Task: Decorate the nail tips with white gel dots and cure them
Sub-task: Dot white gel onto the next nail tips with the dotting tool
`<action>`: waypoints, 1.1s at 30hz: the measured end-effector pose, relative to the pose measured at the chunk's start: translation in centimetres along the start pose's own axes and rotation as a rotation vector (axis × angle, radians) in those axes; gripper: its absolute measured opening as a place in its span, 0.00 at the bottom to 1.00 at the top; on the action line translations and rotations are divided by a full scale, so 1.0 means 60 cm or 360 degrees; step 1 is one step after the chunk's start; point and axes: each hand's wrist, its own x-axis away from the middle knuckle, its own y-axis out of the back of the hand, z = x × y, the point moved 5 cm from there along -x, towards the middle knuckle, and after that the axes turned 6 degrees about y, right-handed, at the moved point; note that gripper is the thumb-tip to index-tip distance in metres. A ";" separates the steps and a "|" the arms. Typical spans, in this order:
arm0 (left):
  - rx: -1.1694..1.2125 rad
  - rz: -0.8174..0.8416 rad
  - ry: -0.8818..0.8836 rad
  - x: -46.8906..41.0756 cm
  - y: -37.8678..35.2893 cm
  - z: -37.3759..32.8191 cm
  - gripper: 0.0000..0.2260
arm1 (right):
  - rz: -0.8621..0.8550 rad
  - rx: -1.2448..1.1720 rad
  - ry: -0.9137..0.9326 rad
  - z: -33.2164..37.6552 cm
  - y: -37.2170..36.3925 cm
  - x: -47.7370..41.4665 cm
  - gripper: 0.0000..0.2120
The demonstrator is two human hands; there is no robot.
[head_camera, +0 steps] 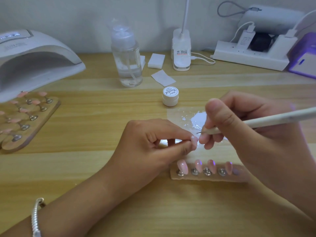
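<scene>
My left hand (153, 141) pinches a pink nail tip (194, 139) between thumb and forefinger, above the table. My right hand (248, 127) grips a white dotting pen (266, 120) like a pencil; its thin metal point sits just above the held tip. Behind the hands lies a clear palette sheet (177, 115) with a blob of white gel (199, 118). A small white gel jar (170, 97) stands closed beyond it. In front of my hands a wooden strip holder (210, 177) carries several pink nail tips (182, 165) on metal stands.
A white curing lamp (34, 55) sits at the back left, with a second wooden holder (39, 124) of pink tips in front of it. A clear pump bottle (127, 59), white wipe pads (156, 61), a lamp base (181, 50), and a power strip (248, 58) line the back.
</scene>
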 end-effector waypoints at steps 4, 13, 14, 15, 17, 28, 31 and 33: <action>-0.0025 -0.0004 -0.0028 -0.001 0.000 -0.002 0.03 | 0.0030 0.0086 -0.0003 -0.004 -0.001 0.001 0.17; -0.0038 0.0004 -0.0052 -0.002 -0.001 -0.003 0.02 | 0.0062 0.0166 0.0028 -0.001 -0.004 0.002 0.16; -0.0043 -0.0001 -0.0056 -0.002 0.000 -0.003 0.02 | 0.0067 0.0171 0.0033 -0.001 -0.005 0.002 0.15; -0.0050 -0.0003 -0.0059 -0.002 0.000 -0.004 0.02 | 0.0073 0.0165 0.0028 -0.001 -0.005 0.002 0.15; -0.0056 0.0006 -0.0057 -0.002 -0.001 -0.004 0.02 | 0.0084 0.0144 0.0007 -0.002 -0.005 0.002 0.16; -0.0043 0.0001 -0.0033 -0.002 -0.001 -0.005 0.03 | 0.0095 0.0195 0.0022 -0.001 -0.005 0.002 0.15; -0.0041 0.0007 -0.0032 -0.001 -0.001 -0.005 0.03 | 0.0110 0.0176 0.0032 0.000 -0.006 0.003 0.15; -0.0040 0.0000 -0.0033 -0.001 -0.001 -0.005 0.03 | 0.0116 0.0164 0.0036 -0.001 -0.006 0.003 0.15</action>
